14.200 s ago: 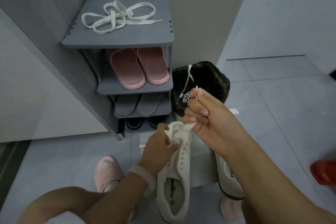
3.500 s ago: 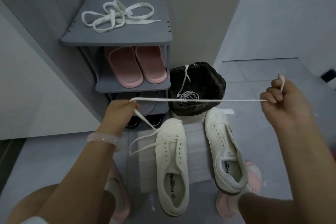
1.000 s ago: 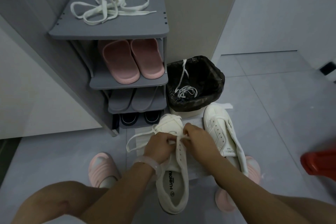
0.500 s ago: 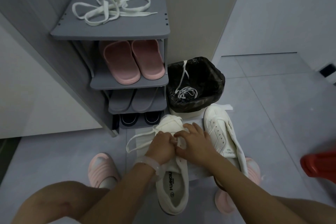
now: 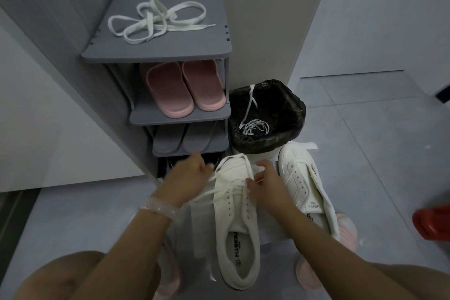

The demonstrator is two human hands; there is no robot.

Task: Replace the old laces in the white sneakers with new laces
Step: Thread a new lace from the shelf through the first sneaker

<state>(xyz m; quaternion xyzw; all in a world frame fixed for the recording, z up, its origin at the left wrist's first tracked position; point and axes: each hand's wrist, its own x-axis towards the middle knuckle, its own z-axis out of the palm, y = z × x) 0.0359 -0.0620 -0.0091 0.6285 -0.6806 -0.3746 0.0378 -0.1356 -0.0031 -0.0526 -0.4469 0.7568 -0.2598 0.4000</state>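
Head view: a new lace (image 5: 227,179) is being threaded through the lowest eyelets of the left sneaker (image 5: 237,221), which is standing on a sheet of paper (image 5: 199,224) on the floor. One run of the lace is being pinched and drawn out sideways in the curled fingers (image 5: 203,165) of the left hand (image 5: 186,176); the toe of the sneaker is lying just to the right of these fingers. The other run is being pinched at the eyelets by the right hand (image 5: 266,186), whose fingers (image 5: 250,181) are bent down onto the shoe's front. The second sneaker (image 5: 305,189), not yet laced, is lying just beyond the right hand, and the remaining new lace (image 5: 157,22) is waiting on top of the shoe rack (image 5: 170,50). The old laces (image 5: 253,126) are lying in the black-lined bin (image 5: 291,117).

For the step to go well, both ends should probably be kept equal in length, the flat lace untwisted, and each crossing snugged before the next eyelet is taken.

Compared with half a second ago, the left hand is being pulled away from the shoe toward the rack; it was then bunched beside the right hand over the toe. A loop of lace is now standing over the toe. The sneakers and bin are unmoved.
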